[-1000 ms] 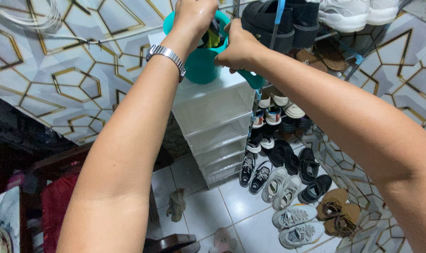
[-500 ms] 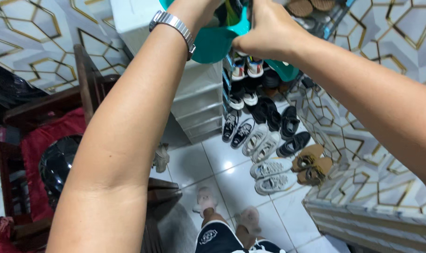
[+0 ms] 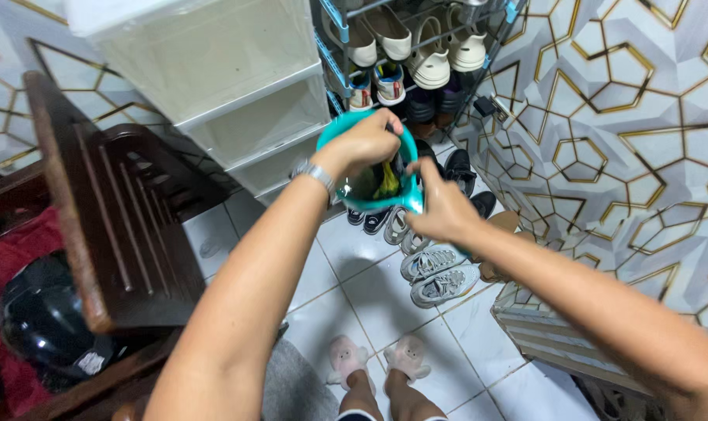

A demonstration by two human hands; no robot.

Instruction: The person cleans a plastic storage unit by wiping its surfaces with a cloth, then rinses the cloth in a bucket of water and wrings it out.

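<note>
The left hand (image 3: pixel 363 143) and right hand (image 3: pixel 441 210) cover much of the round teal plastic dipper (image 3: pixel 367 189), its contents too dark to identify, while the white plastic drawer cabinet (image 3: pixel 213 70) is cut off at the top edge.

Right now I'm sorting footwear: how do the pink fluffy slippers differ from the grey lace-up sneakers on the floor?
The pink fluffy slippers are worn on the person's feet; the grey lace-up sneakers lie unworn. The slippers are plush and laceless; the sneakers are laced. Both pairs rest on the white floor tiles.
</note>
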